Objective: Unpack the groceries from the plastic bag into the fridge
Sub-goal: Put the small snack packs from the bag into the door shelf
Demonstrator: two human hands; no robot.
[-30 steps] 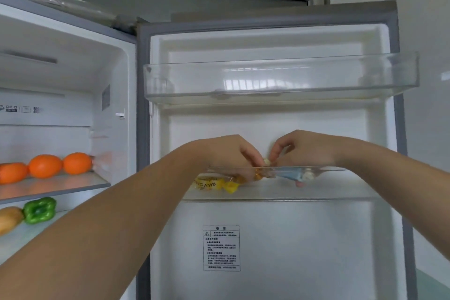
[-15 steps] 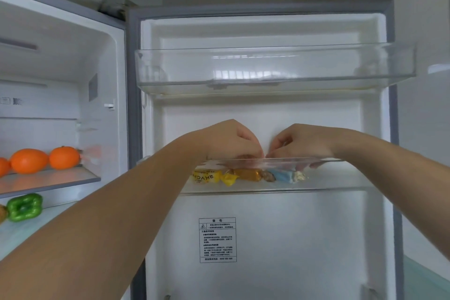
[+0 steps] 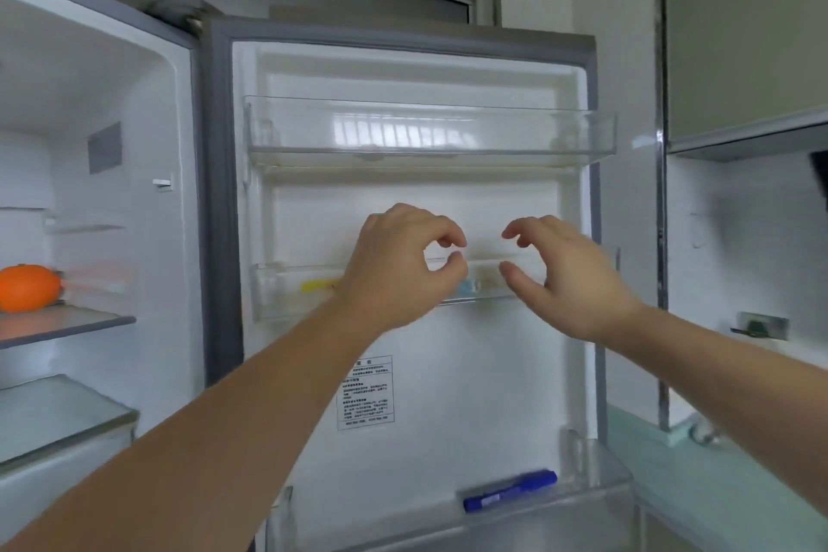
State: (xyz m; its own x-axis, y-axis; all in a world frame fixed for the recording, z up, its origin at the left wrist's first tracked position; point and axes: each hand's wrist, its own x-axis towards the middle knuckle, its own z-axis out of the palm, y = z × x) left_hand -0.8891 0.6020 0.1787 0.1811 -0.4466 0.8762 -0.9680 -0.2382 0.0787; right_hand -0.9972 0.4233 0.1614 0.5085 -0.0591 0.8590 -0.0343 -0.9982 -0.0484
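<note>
Head view: fridge door (image 3: 403, 372) stood open, inner face toward the camera. Both hands were raised in front of the middle door bin (image 3: 286, 291). Left hand (image 3: 398, 269) had its fingers loosely curled, thumb and forefinger tips close but apart, holding nothing. Right hand (image 3: 564, 278) had its fingers curved and spread, thumb apart from them, also empty. A clear gap lay between the two hands.

Wrapped sweets (image 3: 470, 285) lay inside the middle door bin, behind its clear front wall; a yellow packet (image 3: 320, 285) lay in the same bin, left of the left hand. Frame was blurred, so wrappers were not countable.

Upper door bin (image 3: 430, 134) sat above the hands, well apart from them. A blue marker (image 3: 511, 491) lay in the bottom door bin (image 3: 582, 502). In the fridge compartment on the left, an orange (image 3: 27, 287) rested on a glass shelf (image 3: 67, 323) near its front edge. The plastic bag was out of frame.
</note>
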